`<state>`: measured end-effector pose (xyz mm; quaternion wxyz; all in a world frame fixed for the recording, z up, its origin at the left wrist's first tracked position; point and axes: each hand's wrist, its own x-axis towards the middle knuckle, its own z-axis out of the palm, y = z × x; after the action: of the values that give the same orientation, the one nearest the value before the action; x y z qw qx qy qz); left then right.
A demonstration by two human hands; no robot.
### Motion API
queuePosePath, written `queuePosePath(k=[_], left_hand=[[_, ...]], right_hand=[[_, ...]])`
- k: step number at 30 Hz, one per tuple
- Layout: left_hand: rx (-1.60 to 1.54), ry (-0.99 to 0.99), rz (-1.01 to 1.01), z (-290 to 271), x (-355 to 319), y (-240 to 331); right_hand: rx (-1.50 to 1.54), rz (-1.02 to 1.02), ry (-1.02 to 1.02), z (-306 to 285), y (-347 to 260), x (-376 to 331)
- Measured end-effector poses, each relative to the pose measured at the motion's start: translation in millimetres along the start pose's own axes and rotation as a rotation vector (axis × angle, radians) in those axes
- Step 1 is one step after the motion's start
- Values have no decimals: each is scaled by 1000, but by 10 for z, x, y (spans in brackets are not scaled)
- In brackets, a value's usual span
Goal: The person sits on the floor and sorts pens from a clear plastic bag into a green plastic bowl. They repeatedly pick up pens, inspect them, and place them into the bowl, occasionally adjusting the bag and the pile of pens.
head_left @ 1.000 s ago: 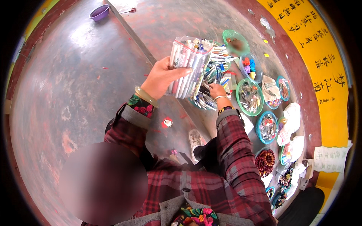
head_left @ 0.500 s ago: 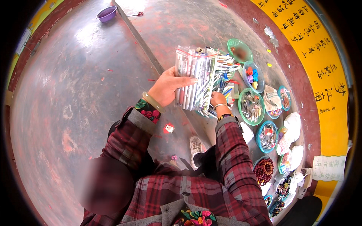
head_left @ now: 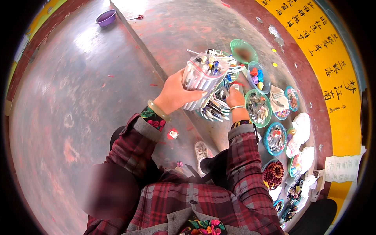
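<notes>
My left hand [head_left: 176, 92] is closed around a clear zip bag [head_left: 203, 76] packed with pens, its thumb across the front. The bag's red-edged mouth gapes and tilts toward me, showing pen ends in several colours. Just right of the bag, my right hand [head_left: 236, 98] has its fingers curled in over a heap of loose pens [head_left: 215, 109]. What those fingers hold is hidden. More white pens [head_left: 231, 62] lie in a green basket behind the bag.
Along the right stand a green bowl [head_left: 243, 51], a bowl of coloured pieces [head_left: 258, 78], a green basket of small items [head_left: 258, 109], a blue basket [head_left: 275, 139] and dark red beads [head_left: 273, 175]. A purple basin [head_left: 105, 18] and red-handled scissors [head_left: 140, 17] lie far left.
The zip bag has tipped from upright and flat-on, so its mouth now faces me. My right hand has shifted up and to the right, coming out from behind the bag's edge.
</notes>
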<state>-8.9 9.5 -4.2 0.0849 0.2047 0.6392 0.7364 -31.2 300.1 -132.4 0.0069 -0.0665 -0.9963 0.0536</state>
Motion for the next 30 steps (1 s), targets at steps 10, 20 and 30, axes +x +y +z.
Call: queuePosePath(k=[10, 20, 30], left_hand=[[249, 76, 265, 108, -83, -97], [506, -40, 437, 233, -182, 34], [167, -144, 124, 241, -157, -97]], right_hand=[[1602, -101, 551, -1643, -235, -512], [1686, -527, 783, -2219, -562, -1048], [1627, -608, 596, -2149, -722, -1043]])
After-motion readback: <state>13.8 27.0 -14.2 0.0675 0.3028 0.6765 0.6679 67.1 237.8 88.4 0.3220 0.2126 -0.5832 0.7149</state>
